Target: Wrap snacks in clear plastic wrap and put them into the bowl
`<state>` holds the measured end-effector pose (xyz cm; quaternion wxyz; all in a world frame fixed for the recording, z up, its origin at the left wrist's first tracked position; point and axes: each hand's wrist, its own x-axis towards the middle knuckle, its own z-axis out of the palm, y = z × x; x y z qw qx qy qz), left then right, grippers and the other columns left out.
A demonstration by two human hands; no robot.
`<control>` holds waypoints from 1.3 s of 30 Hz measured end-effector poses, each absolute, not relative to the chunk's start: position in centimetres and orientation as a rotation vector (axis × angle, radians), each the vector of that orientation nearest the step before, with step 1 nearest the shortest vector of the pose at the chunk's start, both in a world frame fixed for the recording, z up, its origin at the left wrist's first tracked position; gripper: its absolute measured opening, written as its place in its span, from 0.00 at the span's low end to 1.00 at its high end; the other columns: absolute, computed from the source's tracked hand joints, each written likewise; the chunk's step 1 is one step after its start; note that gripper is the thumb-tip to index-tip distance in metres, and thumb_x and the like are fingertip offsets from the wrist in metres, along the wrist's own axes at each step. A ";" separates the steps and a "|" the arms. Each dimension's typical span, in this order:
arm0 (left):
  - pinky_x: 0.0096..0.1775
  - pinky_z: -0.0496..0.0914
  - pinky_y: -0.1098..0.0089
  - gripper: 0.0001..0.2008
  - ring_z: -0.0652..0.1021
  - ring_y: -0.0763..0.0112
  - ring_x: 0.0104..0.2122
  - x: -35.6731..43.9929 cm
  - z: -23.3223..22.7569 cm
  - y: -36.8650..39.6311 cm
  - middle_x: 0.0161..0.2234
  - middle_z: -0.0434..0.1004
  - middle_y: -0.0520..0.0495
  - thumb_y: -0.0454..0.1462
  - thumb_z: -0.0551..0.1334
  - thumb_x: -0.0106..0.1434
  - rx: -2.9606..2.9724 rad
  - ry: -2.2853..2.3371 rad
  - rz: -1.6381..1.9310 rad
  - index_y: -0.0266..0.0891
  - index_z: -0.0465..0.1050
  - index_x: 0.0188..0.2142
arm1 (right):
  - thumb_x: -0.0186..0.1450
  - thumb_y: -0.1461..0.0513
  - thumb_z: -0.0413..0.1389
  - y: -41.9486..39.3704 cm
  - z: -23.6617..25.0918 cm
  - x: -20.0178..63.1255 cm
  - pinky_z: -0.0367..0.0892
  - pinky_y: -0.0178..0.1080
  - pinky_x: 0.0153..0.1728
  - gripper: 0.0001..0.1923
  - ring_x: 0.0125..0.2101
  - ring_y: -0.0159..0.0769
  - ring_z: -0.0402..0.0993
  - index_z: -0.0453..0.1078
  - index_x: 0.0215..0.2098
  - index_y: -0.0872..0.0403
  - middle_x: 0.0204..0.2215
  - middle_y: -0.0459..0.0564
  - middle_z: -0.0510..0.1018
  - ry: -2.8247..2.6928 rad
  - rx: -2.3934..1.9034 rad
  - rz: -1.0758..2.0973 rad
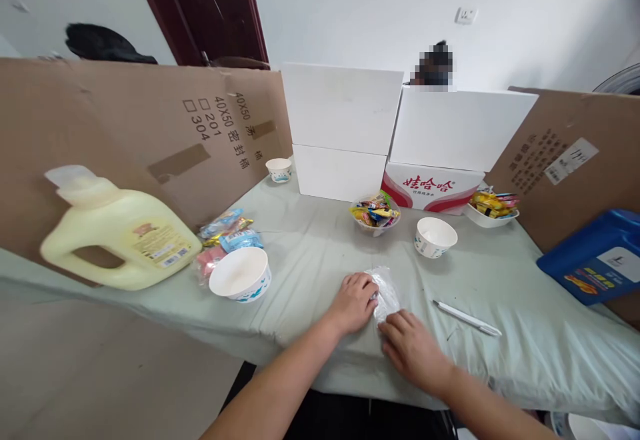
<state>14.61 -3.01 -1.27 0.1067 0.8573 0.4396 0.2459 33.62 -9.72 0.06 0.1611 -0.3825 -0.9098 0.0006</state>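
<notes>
A small clear plastic bag (385,291) lies flat on the pale green tablecloth (310,253) near the front edge. My left hand (353,303) presses its left side with curled fingers. My right hand (413,347) rests palm down on the bag's near end. What is inside the bag I cannot tell. A white pen (467,319) lies just right of my right hand. Beyond the bag stand a bowl of wrapped candies (375,214) and an empty white paper bowl (435,236).
A yellow detergent jug (117,240) lies at the left beside a white paper bowl (241,274) and snack packets (227,232). White foam boxes (345,130), cardboard walls (150,133), another candy bowl (491,208) and a blue bottle (595,253) ring the table. A person's head shows behind the boxes.
</notes>
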 end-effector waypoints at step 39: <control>0.56 0.63 0.55 0.36 0.69 0.62 0.56 13.7 -2.6 -2.6 0.56 0.68 0.43 0.25 0.55 0.54 2.369 0.975 0.825 0.44 0.52 0.61 | 0.71 0.66 0.44 -4.8 -0.2 32.1 0.63 0.33 0.32 0.13 0.33 0.33 0.76 0.67 0.48 0.52 0.39 0.50 0.77 -2.406 -1.471 0.191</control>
